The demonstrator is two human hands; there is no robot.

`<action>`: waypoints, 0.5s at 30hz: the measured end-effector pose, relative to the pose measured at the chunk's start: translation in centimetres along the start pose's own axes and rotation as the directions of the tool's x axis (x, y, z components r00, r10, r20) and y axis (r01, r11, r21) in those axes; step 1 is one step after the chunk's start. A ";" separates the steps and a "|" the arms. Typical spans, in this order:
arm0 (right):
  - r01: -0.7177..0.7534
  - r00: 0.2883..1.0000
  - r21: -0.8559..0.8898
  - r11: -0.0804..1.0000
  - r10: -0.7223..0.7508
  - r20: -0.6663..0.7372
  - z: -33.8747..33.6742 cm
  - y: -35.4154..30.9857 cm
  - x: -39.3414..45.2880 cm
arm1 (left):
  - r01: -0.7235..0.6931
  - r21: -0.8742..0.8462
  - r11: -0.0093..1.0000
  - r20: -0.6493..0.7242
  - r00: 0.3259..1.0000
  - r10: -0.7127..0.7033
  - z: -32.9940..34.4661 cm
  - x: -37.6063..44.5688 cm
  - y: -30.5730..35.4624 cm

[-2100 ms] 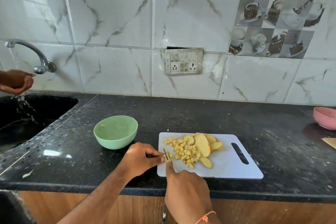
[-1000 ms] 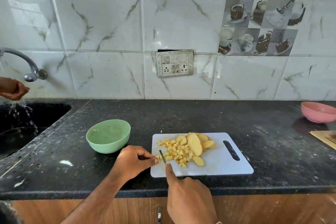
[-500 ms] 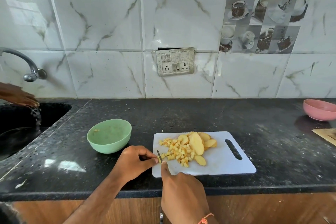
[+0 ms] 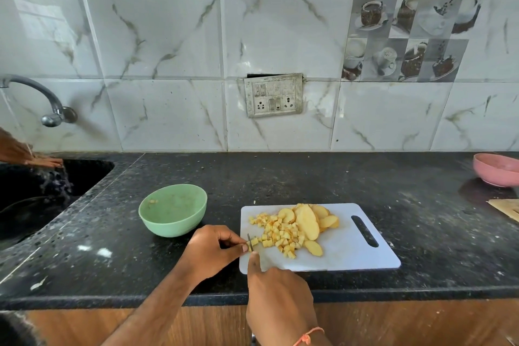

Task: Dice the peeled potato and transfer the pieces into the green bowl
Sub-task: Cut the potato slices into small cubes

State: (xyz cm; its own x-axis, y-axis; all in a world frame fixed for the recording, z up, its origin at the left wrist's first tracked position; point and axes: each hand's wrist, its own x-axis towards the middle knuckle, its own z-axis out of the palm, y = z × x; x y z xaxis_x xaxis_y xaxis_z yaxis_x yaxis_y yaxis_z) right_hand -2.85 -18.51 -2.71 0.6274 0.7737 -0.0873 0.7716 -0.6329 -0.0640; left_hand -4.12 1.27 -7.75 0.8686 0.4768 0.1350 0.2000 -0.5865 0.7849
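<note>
bare black counter [image 4: 280, 177] lies open behind the cutting board [image 4: 345, 253]. the green bowl [image 4: 172, 209] stands just left of it; sink [image 4: 42, 196] further left

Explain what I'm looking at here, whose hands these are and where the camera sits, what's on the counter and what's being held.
There is no machine here. A person wears a camera on the head, looking forward and down at their own two hands. The right hand grips a small knife, forefinger along the blade. The left hand pinches a bit of potato beside the blade. On the black speckled stone counter lies a white plastic cutting board with yellow diced potato pieces and uncut potato slices. Left of it stands the round light green bowl, nearly empty. A pink bowl sits far right. At the sink, another person's hands are under the tap.
</note>
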 end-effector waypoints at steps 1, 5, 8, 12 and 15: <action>0.000 1.000 0.010 1.000 0.000 0.014 0.0 0.0 -0.1 | 0.000 0.004 1.000 0.001 1.000 0.000 0.0 0.0 0.0; -0.012 0.999 0.065 0.998 0.010 0.036 -0.1 0.0 -0.1 | 0.005 0.014 1.000 -0.004 1.000 -0.005 0.1 0.1 -0.2; -0.018 0.999 0.102 0.995 0.014 0.046 -0.1 -0.1 -0.2 | 0.013 0.016 1.000 -0.016 1.000 -0.012 0.2 0.1 -0.3; -0.029 0.993 0.120 0.992 0.015 0.118 -0.1 -0.1 -0.6 | 0.022 0.018 1.000 -0.019 1.000 -0.021 0.2 0.1 -0.3; -0.036 0.972 0.091 0.995 0.014 0.233 -0.5 0.2 -0.9 | 0.019 0.033 0.999 -0.017 1.000 -0.019 0.1 0.1 -0.2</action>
State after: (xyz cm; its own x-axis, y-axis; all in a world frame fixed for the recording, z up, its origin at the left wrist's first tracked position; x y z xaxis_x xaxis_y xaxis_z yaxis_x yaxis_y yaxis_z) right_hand -3.19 -19.31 -2.19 0.5961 0.7375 -0.3175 0.7361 -0.6599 -0.1507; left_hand -4.01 1.36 -8.00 0.8568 0.4988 0.1306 0.2317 -0.5988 0.7667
